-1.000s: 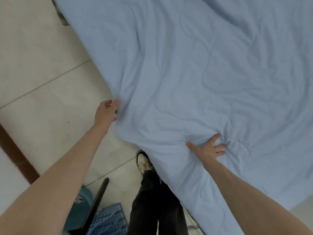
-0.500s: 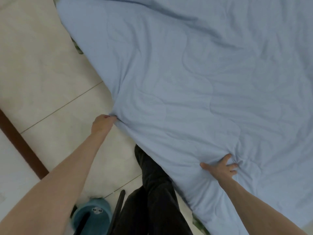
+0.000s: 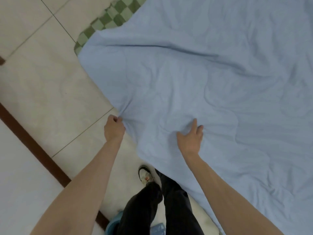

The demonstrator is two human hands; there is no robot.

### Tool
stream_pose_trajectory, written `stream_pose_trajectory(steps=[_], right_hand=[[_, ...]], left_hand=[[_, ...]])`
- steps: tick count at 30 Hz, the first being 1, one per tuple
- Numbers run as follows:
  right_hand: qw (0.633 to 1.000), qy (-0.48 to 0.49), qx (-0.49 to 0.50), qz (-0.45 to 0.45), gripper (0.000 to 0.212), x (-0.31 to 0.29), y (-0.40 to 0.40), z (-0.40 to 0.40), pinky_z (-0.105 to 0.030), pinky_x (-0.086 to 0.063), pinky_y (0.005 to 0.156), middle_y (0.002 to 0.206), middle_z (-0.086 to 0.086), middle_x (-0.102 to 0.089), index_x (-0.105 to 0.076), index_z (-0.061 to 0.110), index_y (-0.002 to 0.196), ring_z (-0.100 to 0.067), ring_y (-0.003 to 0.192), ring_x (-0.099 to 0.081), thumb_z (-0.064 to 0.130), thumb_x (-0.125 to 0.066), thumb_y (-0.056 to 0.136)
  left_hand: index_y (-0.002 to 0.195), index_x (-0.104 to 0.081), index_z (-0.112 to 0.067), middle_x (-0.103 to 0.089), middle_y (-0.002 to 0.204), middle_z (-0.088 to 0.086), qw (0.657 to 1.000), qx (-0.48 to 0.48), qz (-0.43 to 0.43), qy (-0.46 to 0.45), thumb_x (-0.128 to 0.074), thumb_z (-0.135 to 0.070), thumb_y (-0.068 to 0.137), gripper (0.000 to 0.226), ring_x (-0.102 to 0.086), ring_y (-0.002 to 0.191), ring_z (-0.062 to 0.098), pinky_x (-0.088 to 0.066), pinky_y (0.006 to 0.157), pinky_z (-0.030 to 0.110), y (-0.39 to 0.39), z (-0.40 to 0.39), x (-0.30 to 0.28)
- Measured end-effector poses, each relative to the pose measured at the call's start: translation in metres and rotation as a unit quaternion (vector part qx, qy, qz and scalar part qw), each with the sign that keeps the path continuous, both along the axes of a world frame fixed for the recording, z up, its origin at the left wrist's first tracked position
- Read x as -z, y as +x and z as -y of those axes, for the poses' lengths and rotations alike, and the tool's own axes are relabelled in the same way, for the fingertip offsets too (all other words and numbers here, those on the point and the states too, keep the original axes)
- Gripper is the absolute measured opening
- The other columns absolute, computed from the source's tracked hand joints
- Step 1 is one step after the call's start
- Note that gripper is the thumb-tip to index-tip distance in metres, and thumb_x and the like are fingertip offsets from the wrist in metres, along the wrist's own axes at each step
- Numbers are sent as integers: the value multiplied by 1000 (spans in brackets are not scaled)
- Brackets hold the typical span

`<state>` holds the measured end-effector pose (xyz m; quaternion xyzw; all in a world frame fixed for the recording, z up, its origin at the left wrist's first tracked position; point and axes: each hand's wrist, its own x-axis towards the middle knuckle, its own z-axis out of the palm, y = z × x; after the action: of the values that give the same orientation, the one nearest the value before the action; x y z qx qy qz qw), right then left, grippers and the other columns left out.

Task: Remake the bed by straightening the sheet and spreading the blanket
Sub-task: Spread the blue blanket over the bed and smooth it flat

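Note:
A light blue blanket [image 3: 211, 85] lies wrinkled over the bed and fills the right and upper part of the view. Under it a green checked sheet [image 3: 108, 19] shows at the far corner. My left hand [image 3: 113, 128] grips the blanket's near edge in a fist, and folds radiate from that spot. My right hand [image 3: 191, 135] lies on top of the blanket a little further in, its fingers bunching the cloth.
Pale floor tiles [image 3: 47, 85] lie to the left, crossed by a dark brown strip [image 3: 33, 145]. My legs in dark trousers [image 3: 162, 206] and a white shoe [image 3: 144, 173] stand at the bed's edge. A teal object [image 3: 111, 224] sits at the bottom.
The view has swung, so the checked sheet corner shows now. Both hands still hold the blanket's edge and appear closer together; the edge looks drawn toward me.

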<state>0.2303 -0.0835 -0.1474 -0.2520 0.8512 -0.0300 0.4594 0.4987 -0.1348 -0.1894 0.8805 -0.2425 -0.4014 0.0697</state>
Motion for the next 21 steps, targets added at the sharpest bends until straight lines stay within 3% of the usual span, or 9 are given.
stream_pose_trajectory(steps=[3,6,9,11,14,16,18,21], right_hand=[[1000,23,-8,7,89,6,29,43,-43,-11,125,168,-9,10,-4,34,161,-39,153,1,28,-60,92],[996,93,-10,3,97,9,44,65,-47,-11,123,165,-11,23,6,39,160,-45,152,11,38,-62,91],[994,108,12,-15,105,10,51,69,-50,-20,120,164,-6,28,12,43,157,-42,152,16,46,-67,88],[993,107,35,-30,109,8,57,70,-51,-21,120,165,-4,27,12,43,157,-39,152,17,49,-71,86],[987,107,110,-49,116,8,79,81,-52,-21,120,166,-2,23,10,41,158,-37,153,15,52,-76,81],[978,114,165,-55,121,11,104,98,-53,-21,120,166,-2,23,10,39,158,-36,153,15,54,-79,78],[966,120,220,-62,123,16,130,118,-53,-18,121,166,-3,25,12,36,159,-36,153,17,54,-79,77],[951,125,273,-79,111,18,159,141,-52,-13,123,166,-6,22,10,34,160,-36,153,15,45,-72,86]], left_hand=[[96,-61,-15,-74,100,13,995,-103,7,14,-57,-33,99,19,-71,86,29,-60,82,44,29,1,-2],[112,-64,-15,-73,110,9,998,-16,-59,13,-58,-33,99,24,-72,91,24,-59,84,43,43,19,-2],[131,-55,-25,-67,117,-3,997,38,-66,-18,-60,-39,93,41,-67,102,20,-55,81,36,61,64,-11],[137,-47,-27,-62,118,-6,996,43,-58,-59,-63,-42,91,51,-66,99,17,-56,84,39,78,102,-15],[144,-39,-27,-46,132,-6,985,120,-15,-126,-65,-47,90,64,-60,82,6,-48,71,31,103,164,-14],[141,-43,-23,-37,137,-4,969,208,-3,-129,-64,-46,92,58,-58,79,10,-41,66,26,117,205,-7],[123,-57,-18,-39,134,0,942,321,-12,-92,-61,-39,97,34,-61,89,17,-42,73,30,130,233,0],[103,-58,-16,-45,124,0,904,416,-32,-96,-53,-30,103,14,-59,93,18,-42,74,33,154,261,1]])
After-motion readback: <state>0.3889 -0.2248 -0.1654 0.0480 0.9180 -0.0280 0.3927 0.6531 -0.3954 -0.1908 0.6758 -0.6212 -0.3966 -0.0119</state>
